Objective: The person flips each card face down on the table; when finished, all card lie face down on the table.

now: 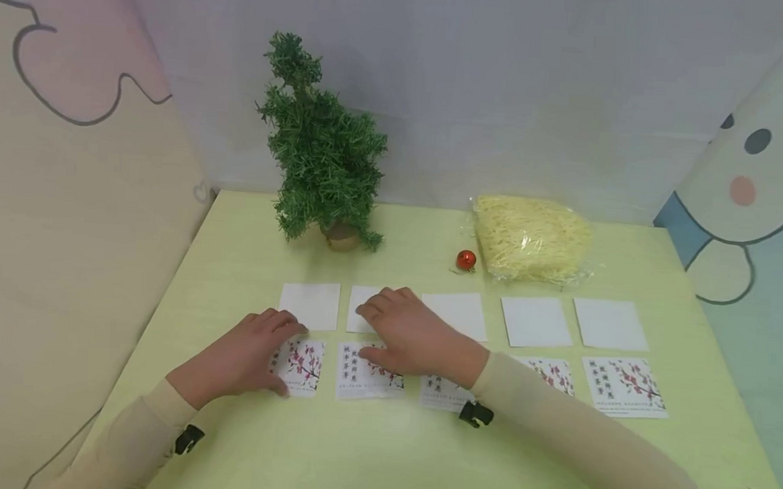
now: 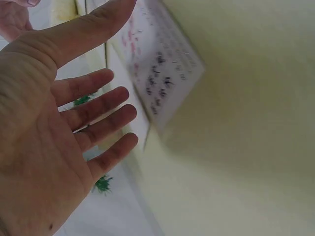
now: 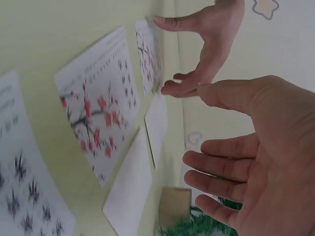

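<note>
My left hand (image 1: 249, 354) hovers at the leftmost printed card (image 1: 304, 369), thumb near its lower edge and fingers extended over its upper left. Fingers spread and palm bare, it shows nothing held in the left wrist view. Above the second printed card (image 1: 361, 379) reaches my right hand (image 1: 409, 335), its fingers over a blank white card (image 1: 362, 302) behind it. The right wrist view shows that hand with straight, parted fingers and no object in it. The printed cards carry red blossom branches and dark characters; my right forearm partly covers the third one (image 1: 440, 395).
Two rows of cards lie on the pale yellow table (image 1: 327, 455), blank ones behind printed ones. Farther back stand a small green artificial tree (image 1: 326, 152), a red bauble (image 1: 466, 260) and a clear bag of yellow shredded filler (image 1: 531, 237). Fabric walls surround the table.
</note>
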Tool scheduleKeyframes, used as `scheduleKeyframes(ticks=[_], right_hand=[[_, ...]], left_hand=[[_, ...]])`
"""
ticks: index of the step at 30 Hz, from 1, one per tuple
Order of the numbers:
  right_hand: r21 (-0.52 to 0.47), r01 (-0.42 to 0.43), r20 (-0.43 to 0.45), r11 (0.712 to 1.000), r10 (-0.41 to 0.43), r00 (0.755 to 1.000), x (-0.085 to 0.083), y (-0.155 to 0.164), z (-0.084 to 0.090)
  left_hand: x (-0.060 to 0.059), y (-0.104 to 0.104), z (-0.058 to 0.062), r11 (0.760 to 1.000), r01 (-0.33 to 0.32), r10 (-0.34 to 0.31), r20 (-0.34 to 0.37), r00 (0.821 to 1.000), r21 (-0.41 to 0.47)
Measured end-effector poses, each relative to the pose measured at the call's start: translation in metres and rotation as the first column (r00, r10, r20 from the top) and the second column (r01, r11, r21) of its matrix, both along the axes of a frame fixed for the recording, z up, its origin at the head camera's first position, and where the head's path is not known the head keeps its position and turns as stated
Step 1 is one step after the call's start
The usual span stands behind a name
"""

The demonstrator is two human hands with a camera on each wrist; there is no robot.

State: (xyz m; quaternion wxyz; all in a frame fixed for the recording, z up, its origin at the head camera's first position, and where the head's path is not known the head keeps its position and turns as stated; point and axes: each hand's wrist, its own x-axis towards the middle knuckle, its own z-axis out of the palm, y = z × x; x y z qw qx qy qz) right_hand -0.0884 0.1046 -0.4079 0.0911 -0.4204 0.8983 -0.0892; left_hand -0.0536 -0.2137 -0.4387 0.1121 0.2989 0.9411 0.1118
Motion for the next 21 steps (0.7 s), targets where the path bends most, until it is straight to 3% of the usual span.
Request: scheduleKeyframes(ticks=[5, 9, 21], right_hand=[[0.062, -0.080, -0.060, 0.995, 0.084, 0.995, 0.013, -0.044, -0.023], [0.078, -0.121, -0.117, 0.990, 0.129, 0.985, 0.021, -0.065, -0.037], [0.087, -0.070, -0.158, 0.994, 0.083, 0.984, 0.038, -0.089, -0.051]], left_hand=[[0.008, -0.011, -0.016, 1.000, -0.023, 0.023, 0.008, 1.000, 0.013], [0.009, -0.013, -0.019, 0.998, -0.007, 0.008, -0.016, 1.000, 0.062], [0.011, -0.018, -0.032, 0.989, -0.016, 0.027, -0.067, 0.997, 0.148]])
